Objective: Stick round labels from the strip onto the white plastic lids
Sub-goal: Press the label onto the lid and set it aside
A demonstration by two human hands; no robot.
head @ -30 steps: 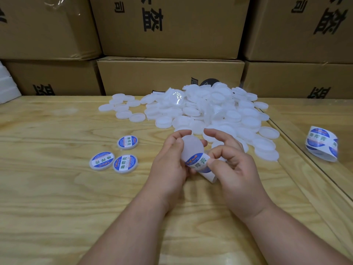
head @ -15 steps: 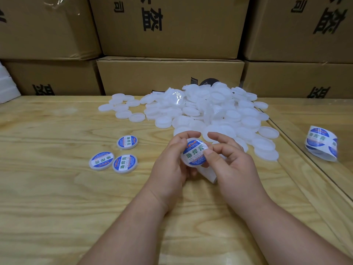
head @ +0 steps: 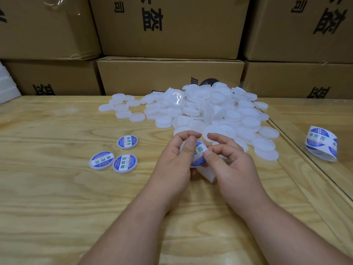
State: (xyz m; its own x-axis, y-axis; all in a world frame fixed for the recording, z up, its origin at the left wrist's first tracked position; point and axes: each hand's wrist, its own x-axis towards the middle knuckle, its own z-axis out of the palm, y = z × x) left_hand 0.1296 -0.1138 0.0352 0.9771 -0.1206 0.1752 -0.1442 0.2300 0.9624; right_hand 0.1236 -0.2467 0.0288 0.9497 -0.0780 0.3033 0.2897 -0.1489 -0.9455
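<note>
Your left hand (head: 174, 159) grips a labelled lid (head: 197, 154); your right hand (head: 227, 163) pinches its near edge. Beyond your hands lies the pile of bare lids (head: 210, 111), three labelled lids (head: 114, 155) left, label strip (head: 321, 143) right, on the desk (head: 57, 197).

White lids (head: 210, 111); labels (head: 125, 163) blue/white w/ green text; tan wood table (head: 57, 197); brown boxes (head: 170, 25).

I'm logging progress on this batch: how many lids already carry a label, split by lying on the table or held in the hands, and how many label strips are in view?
Labelled lids on the table: 3, at and
Labelled lid held by left hand and right hand: 1
Label strips: 2, one curled at right, one under the hands
Total: 6
</note>
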